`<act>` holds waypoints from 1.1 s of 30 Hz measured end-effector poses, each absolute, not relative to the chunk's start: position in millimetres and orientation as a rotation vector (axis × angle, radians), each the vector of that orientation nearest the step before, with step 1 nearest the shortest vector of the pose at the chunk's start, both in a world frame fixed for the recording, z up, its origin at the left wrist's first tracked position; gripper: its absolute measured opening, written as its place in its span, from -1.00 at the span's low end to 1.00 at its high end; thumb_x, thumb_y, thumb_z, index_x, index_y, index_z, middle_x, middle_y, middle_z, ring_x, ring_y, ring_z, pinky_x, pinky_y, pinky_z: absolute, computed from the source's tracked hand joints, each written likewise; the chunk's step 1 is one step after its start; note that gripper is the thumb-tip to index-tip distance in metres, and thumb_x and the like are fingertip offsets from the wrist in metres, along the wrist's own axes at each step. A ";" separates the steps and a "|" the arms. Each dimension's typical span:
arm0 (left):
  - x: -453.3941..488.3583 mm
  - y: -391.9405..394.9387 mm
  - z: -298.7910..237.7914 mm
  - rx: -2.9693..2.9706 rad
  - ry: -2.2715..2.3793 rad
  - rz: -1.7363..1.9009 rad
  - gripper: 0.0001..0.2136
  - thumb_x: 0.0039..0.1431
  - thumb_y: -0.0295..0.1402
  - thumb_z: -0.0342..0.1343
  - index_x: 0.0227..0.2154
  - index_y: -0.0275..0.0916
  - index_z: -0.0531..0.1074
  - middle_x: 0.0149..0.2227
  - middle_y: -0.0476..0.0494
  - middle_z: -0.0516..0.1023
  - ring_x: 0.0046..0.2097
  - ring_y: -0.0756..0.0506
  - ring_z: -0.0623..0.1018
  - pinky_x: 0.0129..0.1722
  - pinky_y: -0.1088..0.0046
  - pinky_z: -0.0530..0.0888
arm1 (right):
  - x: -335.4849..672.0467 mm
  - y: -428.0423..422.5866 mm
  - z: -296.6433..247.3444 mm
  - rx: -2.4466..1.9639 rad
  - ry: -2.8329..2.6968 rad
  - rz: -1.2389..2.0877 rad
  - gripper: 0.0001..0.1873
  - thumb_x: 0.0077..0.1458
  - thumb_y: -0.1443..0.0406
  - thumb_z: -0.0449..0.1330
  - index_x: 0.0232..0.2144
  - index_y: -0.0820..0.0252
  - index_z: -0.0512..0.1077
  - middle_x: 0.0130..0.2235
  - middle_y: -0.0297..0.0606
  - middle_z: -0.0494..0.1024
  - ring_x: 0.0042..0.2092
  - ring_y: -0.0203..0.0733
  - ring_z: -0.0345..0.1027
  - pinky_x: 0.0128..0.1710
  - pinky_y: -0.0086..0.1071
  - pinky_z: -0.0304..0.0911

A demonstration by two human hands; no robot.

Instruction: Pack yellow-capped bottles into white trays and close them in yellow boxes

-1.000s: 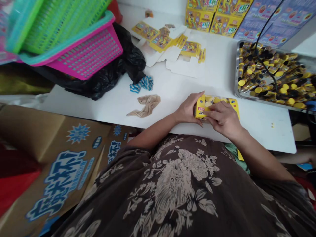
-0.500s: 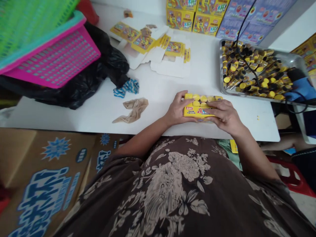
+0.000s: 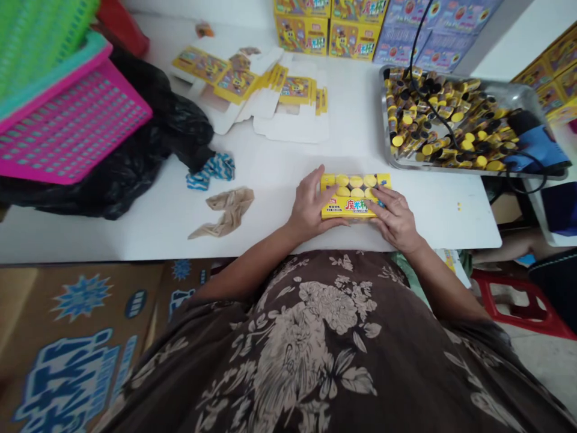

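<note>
Yellow carton [image 3: 347,206] is being held between both hands above the front part of the white desk [image 3: 451,222], with two rows of round yellow caps [image 3: 356,181] being shown along its upper half. Its left end is being clasped by the left hand [image 3: 310,201], with the fingers being spread upward over the far edge. Its right end is being held by the right hand [image 3: 395,218], with the fingers being laid across the corner. Neither hand is being opened wide; each is being closed closely around the carton. Whether the carton is being fully shut cannot be told from this view.

To the right, many loose bottles [image 3: 433,126] with yellow and black caps are being kept in a metal tray [image 3: 384,108], so a large number are being shown outside any carton. Ahead, flat carton blanks [image 3: 293,90] are being left unfolded on the desk, while stacked yellow cartons [image 3: 302,36] and stacked blue cartons [image 3: 437,30] are being kept closed along the back. To the left, a pink basket [image 3: 72,120], a black plastic bag [image 3: 180,129], a beige stocking [image 3: 223,210] and a blue-and-white cloth [image 3: 211,168] are being left near the carton blanks.
</note>
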State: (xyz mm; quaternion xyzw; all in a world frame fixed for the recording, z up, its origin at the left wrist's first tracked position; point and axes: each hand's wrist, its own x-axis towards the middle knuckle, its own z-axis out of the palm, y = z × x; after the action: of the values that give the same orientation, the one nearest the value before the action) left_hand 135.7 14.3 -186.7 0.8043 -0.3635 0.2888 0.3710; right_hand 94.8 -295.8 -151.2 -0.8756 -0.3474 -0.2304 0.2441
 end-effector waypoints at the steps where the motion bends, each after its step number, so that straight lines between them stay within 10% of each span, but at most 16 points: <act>1: 130.6 13.3 -185.4 2.102 -0.958 0.769 -0.28 0.26 0.22 0.35 0.33 -0.10 0.49 0.47 -0.45 0.40 0.50 -0.47 0.40 0.43 -0.26 0.43 | 94.0 -297.1 -153.5 -2.403 -0.951 -0.647 -0.44 0.49 0.09 0.22 0.46 -0.34 0.40 0.43 -0.30 0.52 0.48 0.14 0.37 0.39 0.27 0.41; 6: 111.1 8.6 -185.0 2.172 -1.127 0.826 -0.76 0.55 -0.32 0.15 0.13 -0.13 0.62 0.12 -0.23 0.75 0.25 -0.22 0.67 0.27 0.01 0.60 | 86.8 -295.7 -172.6 -2.404 -0.851 -0.681 -0.45 0.52 0.18 0.17 0.46 -0.32 0.40 0.42 -0.32 0.54 0.50 0.07 0.34 0.48 0.25 0.34; 14: 115.5 -5.6 -142.7 2.311 -1.310 1.126 -0.83 0.50 -0.31 0.21 -0.23 -0.22 0.65 -0.31 -0.21 0.67 -0.22 -0.16 0.56 -0.24 0.24 0.36 | 83.1 -273.3 -178.8 -2.337 -0.793 -0.778 -0.54 0.52 0.27 0.17 0.35 -0.18 0.54 0.40 -0.26 0.56 0.53 -0.08 0.30 0.51 0.07 0.35; 21: 141.6 -44.1 -99.4 2.189 -1.657 1.118 -0.82 0.50 -0.43 0.13 -0.14 -0.36 0.64 -0.16 -0.34 0.67 -0.11 -0.24 0.53 -0.18 0.20 0.39 | 81.0 -307.7 -148.9 -2.371 -0.659 -0.721 -0.74 0.47 0.26 0.22 0.11 -0.01 0.60 0.34 -0.18 0.61 0.45 -0.04 0.39 0.39 0.02 0.48; 26: 140.0 -52.4 -99.5 2.106 -1.609 1.246 -0.76 0.39 -0.57 0.23 -0.43 -0.23 0.52 -0.48 -0.06 0.40 -0.32 -0.14 0.38 -0.28 0.27 0.32 | 77.4 -456.9 -99.4 -2.499 0.678 -1.062 -0.89 0.34 0.33 0.29 -0.26 0.04 0.60 0.04 -0.14 0.68 0.21 -0.02 0.51 0.36 -0.04 0.39; 33: 144.0 -68.4 -102.4 2.115 -1.536 1.349 -0.74 0.33 -0.60 0.24 -0.47 -0.22 0.46 -0.50 -0.06 0.36 -0.33 -0.14 0.36 -0.28 0.27 0.29 | 67.8 -628.1 -25.0 -2.286 1.791 -0.625 -0.70 0.45 0.46 0.10 0.02 0.52 0.61 0.17 0.45 0.55 0.19 0.06 0.44 0.20 -0.06 0.21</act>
State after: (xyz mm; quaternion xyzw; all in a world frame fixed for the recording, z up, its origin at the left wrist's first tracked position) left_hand 144.0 -68.4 -102.4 0.7154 -0.5195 0.4565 0.1000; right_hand 67.8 -628.1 -25.0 -0.7667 0.6008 -0.2097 0.0855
